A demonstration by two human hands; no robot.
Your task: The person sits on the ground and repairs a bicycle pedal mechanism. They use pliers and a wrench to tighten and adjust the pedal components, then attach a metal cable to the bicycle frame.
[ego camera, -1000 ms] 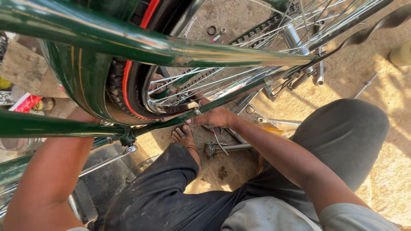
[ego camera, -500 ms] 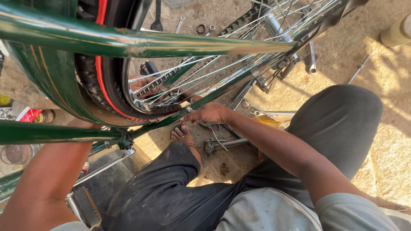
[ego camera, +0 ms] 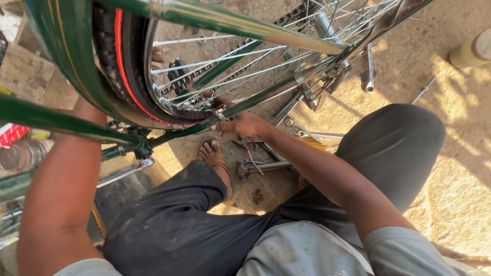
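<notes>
Item one: dark green steel bicycle frame [ego camera: 215,20], tubes crossing the top of my view. I am seeing its lower stay [ego camera: 266,94] running from lower left up to upper right.

Item two: spoked rear wheel with black, red-striped tyre [ego camera: 120,66], sitting inside the frame, chain [ego camera: 240,71] behind the spokes.

Item three: my right hand [ego camera: 243,122], the nearer one, is resting against the stay from below, fingers curled at the tube; whether they are clenching I cannot tell.

Item four: my left hand is hiding behind the wheel; only the forearm [ego camera: 66,174] is showing.

Item five: metal tools [ego camera: 261,166] are lying on the sandy ground [ego camera: 460,153] beside my sandalled foot [ego camera: 215,156].
</notes>
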